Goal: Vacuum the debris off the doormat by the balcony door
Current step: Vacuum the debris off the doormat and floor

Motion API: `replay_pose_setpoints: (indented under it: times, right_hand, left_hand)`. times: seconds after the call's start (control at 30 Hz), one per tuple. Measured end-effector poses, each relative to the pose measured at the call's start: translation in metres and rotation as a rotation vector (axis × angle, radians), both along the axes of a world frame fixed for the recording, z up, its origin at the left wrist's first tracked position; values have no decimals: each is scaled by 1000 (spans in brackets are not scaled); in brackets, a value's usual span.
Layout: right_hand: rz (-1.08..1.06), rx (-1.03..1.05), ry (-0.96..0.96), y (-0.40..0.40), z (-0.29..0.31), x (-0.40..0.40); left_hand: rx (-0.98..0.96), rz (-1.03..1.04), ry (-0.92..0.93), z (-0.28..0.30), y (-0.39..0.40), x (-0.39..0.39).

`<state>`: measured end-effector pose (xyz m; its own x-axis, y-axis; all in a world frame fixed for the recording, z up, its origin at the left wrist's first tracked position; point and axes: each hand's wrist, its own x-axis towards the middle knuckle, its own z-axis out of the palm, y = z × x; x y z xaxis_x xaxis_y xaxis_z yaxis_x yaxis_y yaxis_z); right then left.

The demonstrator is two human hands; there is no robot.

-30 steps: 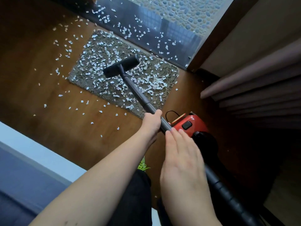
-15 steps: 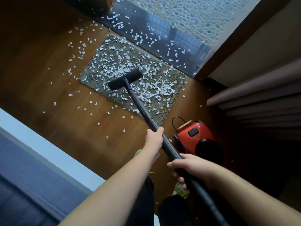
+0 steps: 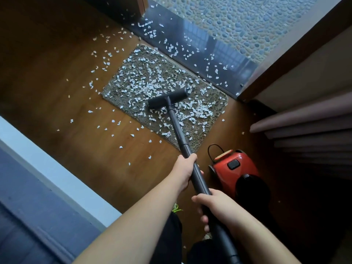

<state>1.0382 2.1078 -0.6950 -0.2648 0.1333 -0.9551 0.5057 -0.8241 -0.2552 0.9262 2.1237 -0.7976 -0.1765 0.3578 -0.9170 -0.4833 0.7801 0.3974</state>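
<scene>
**Both hands on the wand, head on the mat**

Since the earlier frames the right hand (image 3: 215, 206) has closed onto the wand (image 3: 182, 143), where before it was hovering open beside it, and the head (image 3: 167, 98) is now sitting nearer the mat's right half than its middle.

Nearest the camera, the right hand is wrapping the thick lower end of the wand, fingers curled under it. Just past it, the left hand (image 3: 185, 168) is gripping the wand higher up, thumb side toward the mat (image 3: 133, 80). Right of the wand, the red vacuum (image 3: 232, 168) is standing on the wood floor (image 3: 57, 92), close to the mat's near right corner.

Beyond the hands, the wand is running up to the head, which is lying flat on the mat, crosswise to the wand. White debris (image 3: 144, 88) is covering most of the mat, thickest around and right of the head. Loose flecks are lying on the floor left of the mat and before its near edge.

Past the mat's far edge, more flecks are dotting the dark sill (image 3: 219, 54), and behind that the pebbled balcony (image 3: 238, 18) is showing.
</scene>
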Motion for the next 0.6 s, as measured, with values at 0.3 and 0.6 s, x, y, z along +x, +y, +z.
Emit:
replay_pose_setpoints:
  times: [0.3,0.6]
  right_hand:
    - [12,35,13,5,-13,-7]
    - [-6,-8,222,20,-44,4]
  left_hand:
    - [40,206,-124,-9,5,-1]
    - [152,506,-246,-37,13,2]
